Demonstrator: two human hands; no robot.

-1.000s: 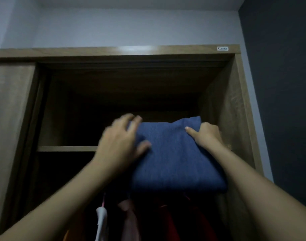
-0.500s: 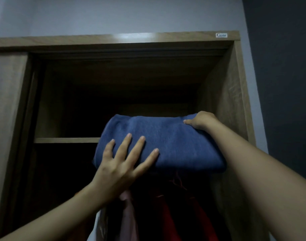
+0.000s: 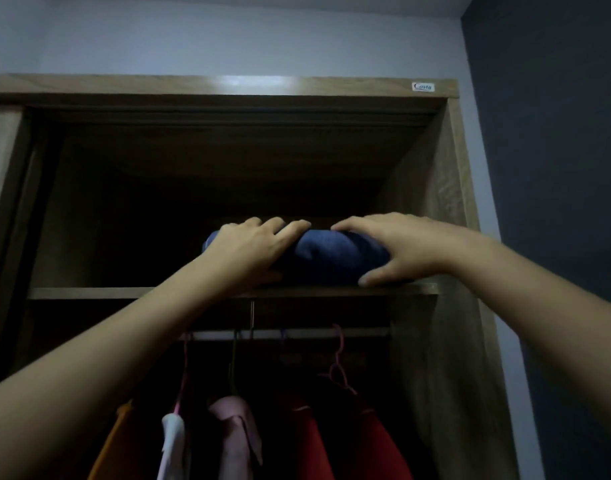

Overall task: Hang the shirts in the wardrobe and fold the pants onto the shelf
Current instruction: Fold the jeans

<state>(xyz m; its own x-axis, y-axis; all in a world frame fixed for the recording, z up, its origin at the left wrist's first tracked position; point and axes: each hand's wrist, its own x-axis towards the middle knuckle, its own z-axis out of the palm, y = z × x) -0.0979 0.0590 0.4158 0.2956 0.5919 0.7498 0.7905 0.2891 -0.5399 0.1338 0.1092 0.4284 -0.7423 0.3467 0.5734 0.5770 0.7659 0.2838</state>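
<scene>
The folded blue pants (image 3: pixel 326 256) lie on the upper wooden shelf (image 3: pixel 131 292) of the wardrobe, toward its right side. My left hand (image 3: pixel 252 247) rests over the pants' left end, fingers curled on top. My right hand (image 3: pixel 397 249) covers the right end, with its thumb down at the shelf's front edge. Both hands press on the bundle. Below the shelf, shirts hang from the rail (image 3: pixel 297 333): an orange one (image 3: pixel 115 445), a white one (image 3: pixel 174 441), a pink one (image 3: pixel 236 434) and red ones (image 3: pixel 335 441).
The shelf's left half is dark, with nothing visible on it. A wardrobe door panel (image 3: pixel 1 174) stands at the left. The wardrobe's right side wall (image 3: pixel 432 216) is close to my right hand. A dark wall (image 3: pixel 557 168) lies to the right.
The pants moved from in front of the wardrobe up and onto the shelf. My left hand shifted from under the bundle to its top. The view tilted down, revealing the rail and hangers.
</scene>
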